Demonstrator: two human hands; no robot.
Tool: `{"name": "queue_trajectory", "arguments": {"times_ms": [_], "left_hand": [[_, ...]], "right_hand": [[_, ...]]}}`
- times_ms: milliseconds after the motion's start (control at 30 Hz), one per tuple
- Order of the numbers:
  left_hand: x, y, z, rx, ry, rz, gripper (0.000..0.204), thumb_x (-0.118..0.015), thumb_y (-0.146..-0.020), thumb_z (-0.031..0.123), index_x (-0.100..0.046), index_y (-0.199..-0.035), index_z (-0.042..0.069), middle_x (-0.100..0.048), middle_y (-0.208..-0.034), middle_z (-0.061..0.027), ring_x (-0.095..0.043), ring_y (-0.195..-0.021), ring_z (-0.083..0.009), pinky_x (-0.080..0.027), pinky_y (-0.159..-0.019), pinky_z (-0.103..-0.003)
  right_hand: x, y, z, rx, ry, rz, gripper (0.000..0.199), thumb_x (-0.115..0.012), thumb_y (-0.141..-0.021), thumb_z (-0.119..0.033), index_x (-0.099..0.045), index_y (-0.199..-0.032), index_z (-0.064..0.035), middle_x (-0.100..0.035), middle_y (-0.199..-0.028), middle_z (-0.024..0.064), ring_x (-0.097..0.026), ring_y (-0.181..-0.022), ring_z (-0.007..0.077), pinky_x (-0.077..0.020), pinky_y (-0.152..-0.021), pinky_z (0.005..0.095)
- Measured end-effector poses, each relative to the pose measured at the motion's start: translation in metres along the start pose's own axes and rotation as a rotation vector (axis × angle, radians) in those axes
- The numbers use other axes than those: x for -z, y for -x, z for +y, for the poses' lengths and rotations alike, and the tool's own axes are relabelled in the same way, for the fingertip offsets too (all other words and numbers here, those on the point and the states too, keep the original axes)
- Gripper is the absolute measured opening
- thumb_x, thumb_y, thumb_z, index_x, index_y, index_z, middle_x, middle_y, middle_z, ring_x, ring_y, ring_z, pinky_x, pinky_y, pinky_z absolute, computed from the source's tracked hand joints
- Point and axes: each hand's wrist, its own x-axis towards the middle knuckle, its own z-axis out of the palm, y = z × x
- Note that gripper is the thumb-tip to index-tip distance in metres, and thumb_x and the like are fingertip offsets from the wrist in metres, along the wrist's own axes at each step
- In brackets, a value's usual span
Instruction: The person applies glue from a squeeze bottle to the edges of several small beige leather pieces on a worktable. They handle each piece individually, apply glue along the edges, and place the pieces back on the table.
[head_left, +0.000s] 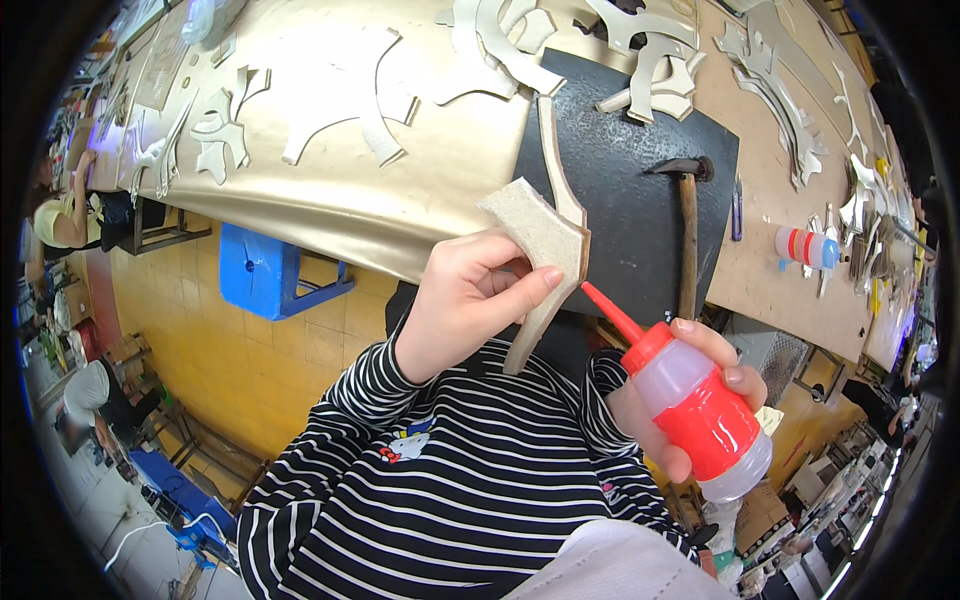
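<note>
Curved cutout (545, 250), thin flat tan piece with a branching shape, is held up in front of the chest, above the near edge of the mat (630, 200). Left hand (465, 300) is closed on it, thumb across the near face, fingers behind, pinching at the wide junction where the arms meet. It looks light and fairly stiff, like board or thick leather; the long narrow arms would likely flex or snap if grabbed at the tips, so the broad middle is the safest hold. The rough face should not be slippery.

Right hand (690, 400) is wrapped around a red glue bottle (700, 410), nozzle tip just beside the cutout's lower edge; touching or not is hard to tell. The soft plastic bottle probably squeezes easily.

A hammer (687, 230) lies on the dark mat, head away from the person. More pale cutouts (340, 110) are spread over the gold sheet (420, 190) and the table (770, 260). A second small bottle (808, 247) lies on its side on the table to the right. A blue stool (265, 270) stands under the table on the left. Other people sit far left, well apart.
</note>
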Motion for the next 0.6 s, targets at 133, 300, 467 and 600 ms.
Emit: {"name": "queue_trajectory", "arguments": {"times_ms": [133, 300, 467, 600], "left_hand": [[-0.002, 0.001, 0.0, -0.029, -0.06, 0.005, 0.019, -0.06, -0.087, 0.001, -0.061, -0.102, -0.01, -0.061, -0.095, -0.0091, -0.062, -0.084, -0.0098, -0.054, -0.068, -0.021], [-0.004, 0.001, -0.002, -0.083, -0.11, 0.011, 0.017, -0.061, -0.086, 0.001, -0.062, -0.098, -0.01, -0.061, -0.092, -0.0094, -0.062, -0.078, -0.0089, -0.053, -0.064, -0.02], [-0.003, 0.003, -0.003, -0.081, -0.16, -0.01, 0.014, -0.062, -0.086, 0.002, -0.062, -0.093, -0.01, -0.062, -0.086, -0.0092, -0.061, -0.071, -0.0069, -0.051, -0.058, -0.018], [0.0, 0.004, -0.006, -0.117, -0.235, -0.036, 0.013, -0.063, -0.084, 0.001, -0.063, -0.092, -0.01, -0.062, -0.085, -0.0097, -0.061, -0.07, -0.0074, -0.05, -0.057, -0.019]], "right_hand": [[0.011, -0.008, -0.011, -0.117, -0.103, -0.194, 0.078, -0.074, -0.067, -0.046, -0.033, -0.122, -0.0075, -0.047, -0.121, 0.0245, -0.056, -0.098, 0.0357, -0.0523, -0.074, 0.036], [0.013, -0.005, -0.01, -0.088, -0.14, -0.228, 0.087, -0.083, -0.061, -0.037, -0.032, -0.128, -0.0149, -0.047, -0.125, 0.0289, -0.055, -0.107, 0.0342, -0.052, -0.08, 0.0354], [0.012, -0.005, -0.009, -0.104, -0.11, -0.2, 0.087, -0.082, -0.061, -0.04, -0.033, -0.128, -0.0134, -0.049, -0.122, 0.0302, -0.057, -0.103, 0.0334, -0.0526, -0.077, 0.0339], [0.01, -0.01, -0.008, -0.056, -0.064, -0.177, 0.088, -0.081, -0.061, -0.042, -0.032, -0.128, -0.0114, -0.049, -0.12, 0.0323, -0.059, -0.099, 0.0328, -0.0534, -0.074, 0.0321]]}}
